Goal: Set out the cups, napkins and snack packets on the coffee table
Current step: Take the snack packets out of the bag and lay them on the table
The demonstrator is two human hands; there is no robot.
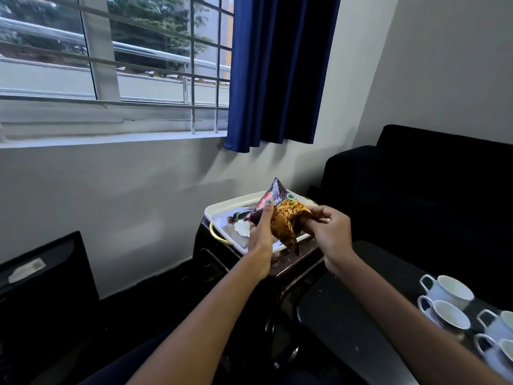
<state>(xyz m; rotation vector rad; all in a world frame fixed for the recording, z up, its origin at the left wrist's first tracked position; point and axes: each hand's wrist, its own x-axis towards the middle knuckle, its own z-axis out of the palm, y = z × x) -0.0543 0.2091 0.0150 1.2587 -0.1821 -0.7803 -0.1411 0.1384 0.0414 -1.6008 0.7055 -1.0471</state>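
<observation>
- I've got the snack packet (283, 215) up in both hands, lifted clear above the white tray (222, 209), which is my landmark here.
- My left hand (261, 232) is clamped on the packet's left side, fingers pressed against the purple-and-red front, one painted nail showing on the print.
- My right hand (329, 226) is pinching the packet's right edge between thumb and fingers, knuckles curled toward me.
- The packet sits tilted, one pointed corner sticking up toward the wall, another hanging down over the tray's near edge.
- The tray rests on a dark side table (294, 262), close against the wall under the blue curtain (277, 70).
- On the tray, left of my left hand, I can see something white (243, 227) and a dark shape beside it; I cannot tell what either is.
- Well to the right of the tray and nearer to me, four white cups (447, 290) stand grouped on the dark coffee table (347, 323), handles pointing left.
- A black sofa (433, 184) sits right of the tray, against the wall.
</observation>
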